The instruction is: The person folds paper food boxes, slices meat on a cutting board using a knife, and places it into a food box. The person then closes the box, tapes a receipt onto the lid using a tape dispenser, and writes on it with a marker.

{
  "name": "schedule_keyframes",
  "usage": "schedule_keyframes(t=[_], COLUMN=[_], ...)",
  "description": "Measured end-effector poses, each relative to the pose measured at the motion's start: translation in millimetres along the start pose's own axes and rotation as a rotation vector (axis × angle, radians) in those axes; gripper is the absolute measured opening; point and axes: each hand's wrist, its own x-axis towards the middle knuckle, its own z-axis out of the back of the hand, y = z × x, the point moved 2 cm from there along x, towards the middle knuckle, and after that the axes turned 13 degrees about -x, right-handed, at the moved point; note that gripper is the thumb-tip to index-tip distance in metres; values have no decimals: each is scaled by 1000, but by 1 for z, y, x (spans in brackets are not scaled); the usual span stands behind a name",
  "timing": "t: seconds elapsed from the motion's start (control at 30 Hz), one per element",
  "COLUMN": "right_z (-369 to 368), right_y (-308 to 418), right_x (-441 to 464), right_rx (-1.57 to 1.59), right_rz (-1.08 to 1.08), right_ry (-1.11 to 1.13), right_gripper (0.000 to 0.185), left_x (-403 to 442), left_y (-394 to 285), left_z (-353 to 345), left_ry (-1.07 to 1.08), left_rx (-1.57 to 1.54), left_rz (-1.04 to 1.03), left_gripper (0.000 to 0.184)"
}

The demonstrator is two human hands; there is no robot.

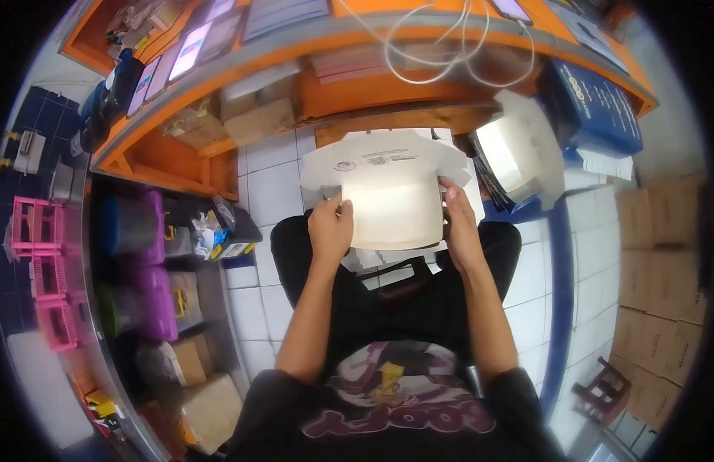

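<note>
A partly folded white paper box [394,212] is held above my lap, its flap with small dark print spread out on the far side. My left hand [331,226] grips the left wall, the thumb lying along its edge. On the opposite wall, my right hand [461,223] is closed around the edge with the thumb uppermost. The fingers under the box are hidden. To the right of my right hand stands a stack of similar paper boxes [518,150], nested in one another.
An orange counter [272,50] with phones and a looped white cable [434,77] runs across the front. A blue carton [591,108] stands at the right. Stacked brown cartons [653,308] line the far right; shelves with purple containers [153,300] are on the left.
</note>
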Motion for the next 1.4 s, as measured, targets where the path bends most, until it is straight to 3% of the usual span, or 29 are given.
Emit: schedule_keyframes(t=[0.07, 0.1, 0.17, 0.37, 0.6, 0.67, 0.8, 0.97, 1.1, 1.17, 1.27, 1.3, 1.37, 1.4], right_z=[-6, -6, -7, -3, -1, 0, 6, 9, 14, 16, 10, 6, -1, -4], right_y=[2, 7, 18, -3, 27, 40, 16, 6, -16, -7, -13, -16, -26, -23], right_x=[-1, -2, -1, 11, 13, 9, 21, 44, 58, 58, 64, 63, 55, 52], right_rx=[10, 6, -70, -118, -9, -85, -142, -482, -457, -819, -997, -996, -198, -200], right_rz=[-45, -50, -59, -93, -173, -331, -339, -164, -65, -118, -30, -27, -95, -97], right_ry=[-83, -82, -33, -94, 13, 40, 51, 50, 4, 32, -70, -68, -71, -68], right_gripper=[57, 57, 49, 41, 44, 44, 41, 35, 34, 45, 44, 44, 39, 39], left_x=[-4, -9, -17, -23, -18, -17, -12, -8, -6, -6, -4, -3, -2, -3], left_y=[13, 8, -1, 17, 14, 13, 16, 21, 23, 24, 24, 24, 23, 19], left_z=[-8, -10, -14, -26, -24, -24, -23, -23, -25, -28, -34, -34, -35, -34], left_ry=[-106, -105, -56, -37, -63, -157, -108, -176, -149, -170, -246, -250, -176, -180], left_rx=[-356, -359, -1074, -1477, -1361, -1382, -1455, -1420, -1476, -1418, -1377, -1377, -1478, -1479], left_rz=[114, 121, 283, 304, 361, 418, 399, 467, 473, 490, 508, 506, 515, 518], left_gripper=[32, 32, 41, 55, 58, 51, 40, 35, 33, 34, 37, 37, 39, 39])
